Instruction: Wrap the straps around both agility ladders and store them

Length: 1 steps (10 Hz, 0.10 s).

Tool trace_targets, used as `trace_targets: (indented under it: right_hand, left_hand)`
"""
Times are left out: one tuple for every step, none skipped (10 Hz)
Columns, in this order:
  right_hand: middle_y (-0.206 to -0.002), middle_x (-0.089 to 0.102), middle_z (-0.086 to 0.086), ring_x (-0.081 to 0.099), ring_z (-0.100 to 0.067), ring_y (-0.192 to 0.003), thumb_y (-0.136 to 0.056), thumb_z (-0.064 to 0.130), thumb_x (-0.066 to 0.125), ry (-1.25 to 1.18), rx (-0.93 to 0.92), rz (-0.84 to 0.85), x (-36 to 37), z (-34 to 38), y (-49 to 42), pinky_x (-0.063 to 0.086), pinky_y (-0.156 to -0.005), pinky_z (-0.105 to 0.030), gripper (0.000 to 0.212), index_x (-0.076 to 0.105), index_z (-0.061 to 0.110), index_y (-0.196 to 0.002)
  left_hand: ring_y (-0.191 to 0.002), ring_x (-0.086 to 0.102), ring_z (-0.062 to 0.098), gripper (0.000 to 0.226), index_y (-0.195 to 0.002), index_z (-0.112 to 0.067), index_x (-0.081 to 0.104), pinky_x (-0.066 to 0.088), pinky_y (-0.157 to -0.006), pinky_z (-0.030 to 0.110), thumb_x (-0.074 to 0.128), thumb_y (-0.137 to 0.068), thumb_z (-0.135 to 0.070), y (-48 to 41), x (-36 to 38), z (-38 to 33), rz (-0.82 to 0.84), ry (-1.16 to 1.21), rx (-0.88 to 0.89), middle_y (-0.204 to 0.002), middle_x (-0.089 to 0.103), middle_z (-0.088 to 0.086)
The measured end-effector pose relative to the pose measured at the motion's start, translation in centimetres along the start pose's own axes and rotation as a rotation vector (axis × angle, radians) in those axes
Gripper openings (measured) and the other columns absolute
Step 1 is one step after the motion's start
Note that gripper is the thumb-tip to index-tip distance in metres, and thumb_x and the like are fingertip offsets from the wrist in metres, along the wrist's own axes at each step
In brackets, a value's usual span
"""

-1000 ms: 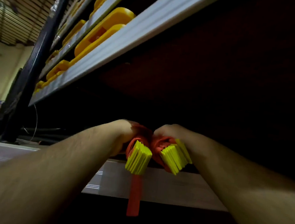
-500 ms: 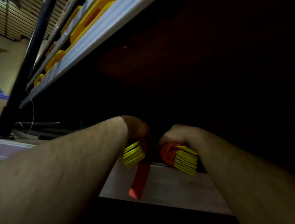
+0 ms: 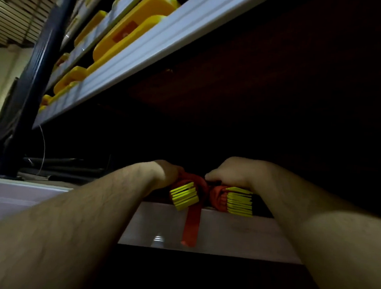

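Observation:
Two folded agility ladders, stacks of yellow rungs bound with orange straps, lie at the front of a low dark shelf. My left hand [image 3: 170, 172] grips the left ladder bundle [image 3: 184, 196], which is tilted. My right hand [image 3: 230, 172] holds the right ladder bundle [image 3: 239, 201], which lies flat on the shelf. A loose orange strap end [image 3: 191, 227] hangs down over the pale shelf edge [image 3: 235, 232] from the left bundle. The fingers of both hands are mostly hidden in the dark recess.
Above runs a pale shelf beam [image 3: 147, 49] carrying yellow flat pieces [image 3: 134, 32]. A dark upright post [image 3: 41, 64] stands at the left, with cables [image 3: 64, 166] near its foot. The shelf interior behind the bundles is black.
Both bundles have gone further into the shelf and now lie flatter, rungs horizontal. The strap end still hangs over the edge. The view has tipped up a little.

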State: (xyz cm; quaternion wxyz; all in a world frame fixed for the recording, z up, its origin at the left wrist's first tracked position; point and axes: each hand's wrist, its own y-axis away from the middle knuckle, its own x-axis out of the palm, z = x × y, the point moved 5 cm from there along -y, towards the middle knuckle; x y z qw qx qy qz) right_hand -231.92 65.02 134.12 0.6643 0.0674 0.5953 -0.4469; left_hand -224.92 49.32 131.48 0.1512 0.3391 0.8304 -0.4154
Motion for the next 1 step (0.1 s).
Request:
trace_targets:
  right_hand:
    - [-0.122,0.066,-0.007,0.062,-0.024,-0.108,-0.093,0.048,0.064,-0.075,0.051,-0.133,-0.48,0.63,1.98,0.050,-0.090,-0.031,0.046,0.067,0.013,-0.123]
  left_hand:
    - [-0.099,0.067,0.032,0.028,-0.107,-0.004,0.070,0.054,-0.093,0.043,0.056,-0.100,-0.028,0.93,-1.81,2.20,-0.095,0.101,0.009,-0.104,0.070,0.018]
